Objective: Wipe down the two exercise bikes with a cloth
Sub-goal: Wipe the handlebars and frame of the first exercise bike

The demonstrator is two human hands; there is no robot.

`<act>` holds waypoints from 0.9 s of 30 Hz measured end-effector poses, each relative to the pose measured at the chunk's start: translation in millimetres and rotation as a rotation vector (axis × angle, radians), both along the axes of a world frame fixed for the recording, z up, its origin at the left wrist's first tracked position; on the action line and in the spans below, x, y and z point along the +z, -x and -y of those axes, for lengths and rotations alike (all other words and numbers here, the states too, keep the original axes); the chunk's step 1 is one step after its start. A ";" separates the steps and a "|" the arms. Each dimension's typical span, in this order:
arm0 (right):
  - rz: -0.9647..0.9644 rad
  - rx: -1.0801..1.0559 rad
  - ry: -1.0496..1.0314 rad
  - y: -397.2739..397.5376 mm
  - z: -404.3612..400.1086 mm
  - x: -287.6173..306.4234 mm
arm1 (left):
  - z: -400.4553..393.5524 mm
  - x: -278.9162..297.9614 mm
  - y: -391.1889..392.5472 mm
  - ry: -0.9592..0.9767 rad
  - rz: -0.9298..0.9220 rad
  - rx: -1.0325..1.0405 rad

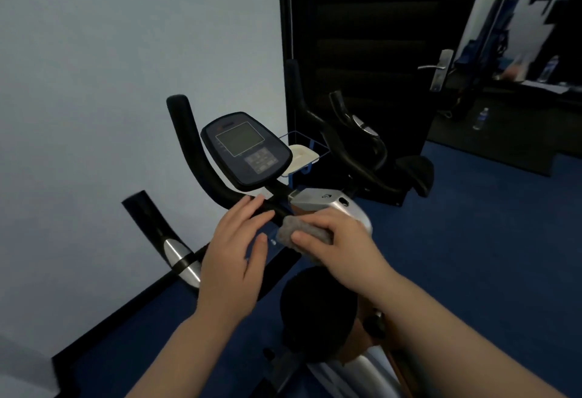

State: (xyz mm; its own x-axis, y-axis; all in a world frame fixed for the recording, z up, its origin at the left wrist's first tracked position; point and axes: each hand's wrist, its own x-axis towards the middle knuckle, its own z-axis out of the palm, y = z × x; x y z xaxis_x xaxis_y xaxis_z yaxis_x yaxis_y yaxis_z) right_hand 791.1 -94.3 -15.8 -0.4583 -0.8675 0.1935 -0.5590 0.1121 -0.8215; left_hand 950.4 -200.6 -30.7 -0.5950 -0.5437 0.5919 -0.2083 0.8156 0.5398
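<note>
Your right hand (338,245) holds a grey, fuzzy cloth (301,232), bunched into a wad, with your fingers (311,219) curled over it and thumb beneath. It presses against the stem of the near exercise bike (252,183), just below the dark oval console (247,152) with its grey screen. Your left hand (234,259) rests beside it, fingers straight, touching the black handlebar (195,158). Beyond, a second bike (362,158) stands before a dark door (362,35), on blue floor (488,240).
</note>
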 end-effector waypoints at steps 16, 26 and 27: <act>-0.586 -0.159 -0.259 -93.1 22.3 -1.2 | 57.4 -18.0 -75.3 0.292 0.184 -0.009; -0.448 -0.139 -0.249 -101.0 16.3 -1.5 | 62.4 -19.2 -80.1 0.309 0.181 -0.092; -0.435 -0.063 -0.253 -103.9 11.6 -0.5 | 62.2 -19.6 -80.0 0.312 0.188 -0.091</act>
